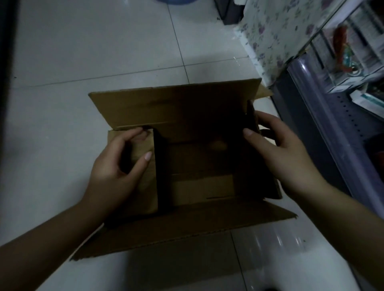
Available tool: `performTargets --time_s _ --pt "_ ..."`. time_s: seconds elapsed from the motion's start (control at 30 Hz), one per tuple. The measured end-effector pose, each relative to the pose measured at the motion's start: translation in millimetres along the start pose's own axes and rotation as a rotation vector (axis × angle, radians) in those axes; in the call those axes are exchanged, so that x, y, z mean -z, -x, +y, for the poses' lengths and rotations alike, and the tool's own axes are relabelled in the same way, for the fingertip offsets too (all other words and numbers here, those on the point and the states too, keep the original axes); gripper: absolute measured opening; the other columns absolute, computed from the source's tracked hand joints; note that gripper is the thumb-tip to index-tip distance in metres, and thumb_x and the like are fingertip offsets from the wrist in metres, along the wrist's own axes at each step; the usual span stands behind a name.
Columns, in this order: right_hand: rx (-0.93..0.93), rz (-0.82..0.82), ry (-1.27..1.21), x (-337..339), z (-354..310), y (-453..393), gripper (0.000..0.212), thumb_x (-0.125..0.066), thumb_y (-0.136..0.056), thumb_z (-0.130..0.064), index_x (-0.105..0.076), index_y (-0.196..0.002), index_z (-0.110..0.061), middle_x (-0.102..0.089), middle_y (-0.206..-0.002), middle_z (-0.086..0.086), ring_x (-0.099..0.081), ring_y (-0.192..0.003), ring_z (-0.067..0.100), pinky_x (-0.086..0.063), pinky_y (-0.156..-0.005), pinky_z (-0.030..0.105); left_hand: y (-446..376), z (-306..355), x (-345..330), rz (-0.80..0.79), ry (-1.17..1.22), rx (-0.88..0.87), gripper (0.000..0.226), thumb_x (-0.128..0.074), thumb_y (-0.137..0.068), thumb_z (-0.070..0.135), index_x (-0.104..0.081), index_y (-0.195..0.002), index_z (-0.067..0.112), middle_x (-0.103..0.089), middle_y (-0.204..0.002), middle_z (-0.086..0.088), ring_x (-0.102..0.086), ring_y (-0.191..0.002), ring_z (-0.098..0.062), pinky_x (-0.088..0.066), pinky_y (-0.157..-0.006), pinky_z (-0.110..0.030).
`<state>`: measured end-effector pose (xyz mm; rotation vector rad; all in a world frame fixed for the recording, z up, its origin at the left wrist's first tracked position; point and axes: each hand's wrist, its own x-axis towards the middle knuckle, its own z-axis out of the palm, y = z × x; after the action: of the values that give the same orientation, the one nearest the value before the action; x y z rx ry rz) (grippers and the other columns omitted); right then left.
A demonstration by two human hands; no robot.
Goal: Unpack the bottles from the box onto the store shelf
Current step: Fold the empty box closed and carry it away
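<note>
A brown cardboard box (187,112) stands on the pale tiled floor with all its flaps spread out. Its inside is dark and shows only bare cardboard at the bottom; I see no bottles in it. My left hand (116,166) holds the left side flap, fingers curled over its far edge and thumb on its top face. My right hand (278,153) grips the right wall of the box, thumb inside and fingers outside. The store shelf (332,116) runs along the right, its grey edge close to the box.
Small packaged goods (353,62) sit on the shelf at upper right. A floral-patterned cloth (276,37) covers something behind the box on the right. A blue round object (176,1) shows at the top edge. Tiled floor (83,52) stretches left and behind.
</note>
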<state>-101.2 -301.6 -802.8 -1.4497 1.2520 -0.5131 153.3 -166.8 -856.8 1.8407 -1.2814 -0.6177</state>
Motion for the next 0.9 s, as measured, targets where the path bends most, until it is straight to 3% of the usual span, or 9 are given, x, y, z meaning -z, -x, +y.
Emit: performTargets --time_s 0.1,0.17,0.3,0.47,0.53,0.73,0.83,0.9 --pt "0.013 -0.046 0.04 -7.0 6.9 0.9 0.064 -0.058 -0.074 -0.05 -0.044 -0.136 -0.038 -0.052 -0.125 -0.016 -0.055 -0.106 0.001 -0.049 -0.073 0.016 -0.2 -1.7 0.2 0.044 0.051 -0.001 0.038 -0.055 -0.082 0.043 -0.048 -0.119 0.042 -0.061 -0.109 0.015 -0.058 -0.105 -0.001 -0.046 -0.088 -0.012" --pt "0.048 -0.061 0.087 -13.4 12.2 1.7 0.065 -0.062 -0.076 -0.047 -0.042 -0.137 -0.038 -0.051 -0.125 -0.017 -0.053 -0.109 0.0 -0.05 -0.079 0.017 -0.8 -3.0 1.0 0.068 0.086 -0.006 0.036 -0.061 -0.087 0.032 -0.049 -0.12 0.035 -0.061 -0.107 0.011 -0.059 -0.103 -0.004 -0.046 -0.086 -0.01" --pt "0.101 -0.078 0.162 -17.0 18.4 -0.9 0.059 -0.062 -0.086 -0.034 -0.04 -0.14 -0.037 -0.052 -0.125 -0.018 -0.051 -0.108 -0.005 -0.047 -0.077 0.005 -0.5 -1.8 5.7 0.112 0.135 0.013 0.038 -0.058 -0.091 0.012 -0.046 -0.126 0.022 -0.06 -0.108 0.006 -0.06 -0.099 -0.006 -0.047 -0.084 -0.009" --pt "0.122 -0.005 0.104 -15.1 29.7 -10.3 0.058 -0.067 -0.086 -0.02 -0.044 -0.14 -0.026 -0.057 -0.124 -0.007 -0.061 -0.104 0.007 -0.053 -0.093 0.035 -2.3 -9.7 9.6 0.139 0.107 0.016 0.055 -0.057 -0.091 0.008 -0.034 -0.139 0.02 -0.059 -0.105 0.007 -0.061 -0.094 -0.007 -0.049 -0.081 -0.011" --pt "0.137 0.016 0.081 -14.2 31.7 -14.9 0.059 -0.068 -0.085 -0.015 -0.045 -0.139 -0.022 -0.058 -0.121 -0.006 -0.064 -0.1 0.009 -0.054 -0.093 0.038 -4.5 -12.6 7.4 0.137 0.083 -0.001 0.067 -0.059 -0.089 0.006 -0.024 -0.145 0.02 -0.058 -0.104 0.007 -0.061 -0.092 -0.006 -0.048 -0.08 -0.01" --pt "0.288 0.068 0.296 -1.2 25.7 -34.0 0.066 -0.075 -0.079 -0.014 -0.044 -0.137 -0.021 -0.057 -0.123 -0.003 -0.061 -0.098 0.01 -0.053 -0.085 0.022 -14.1 -16.4 6.9 0.185 0.041 -0.022 0.078 -0.06 -0.09 0.008 -0.011 -0.15 0.02 -0.054 -0.1 0.007 -0.06 -0.087 -0.005 -0.049 -0.077 -0.01" --pt "0.344 0.066 0.411 -1.6 31.6 -46.9 0.072 -0.077 -0.076 -0.01 -0.042 -0.139 -0.018 -0.055 -0.123 0.0 -0.061 -0.095 0.009 -0.051 -0.083 0.014 -18.5 -14.1 6.3 0.221 0.074 0.006 0.078 -0.059 -0.09 0.006 -0.011 -0.148 0.023 -0.049 -0.111 -0.003 -0.06 -0.086 -0.009 -0.053 -0.077 -0.019" --pt "0.343 0.075 0.405 -4.5 34.7 -53.7 0.075 -0.078 -0.075 -0.012 -0.041 -0.14 -0.018 -0.055 -0.121 0.0 -0.061 -0.094 0.009 -0.052 -0.083 0.017 -20.8 -14.5 5.8 0.24 0.072 0.017 0.077 -0.059 -0.09 0.007 -0.012 -0.148 0.025 -0.044 -0.119 -0.005 -0.06 -0.085 -0.011 -0.054 -0.075 -0.024"
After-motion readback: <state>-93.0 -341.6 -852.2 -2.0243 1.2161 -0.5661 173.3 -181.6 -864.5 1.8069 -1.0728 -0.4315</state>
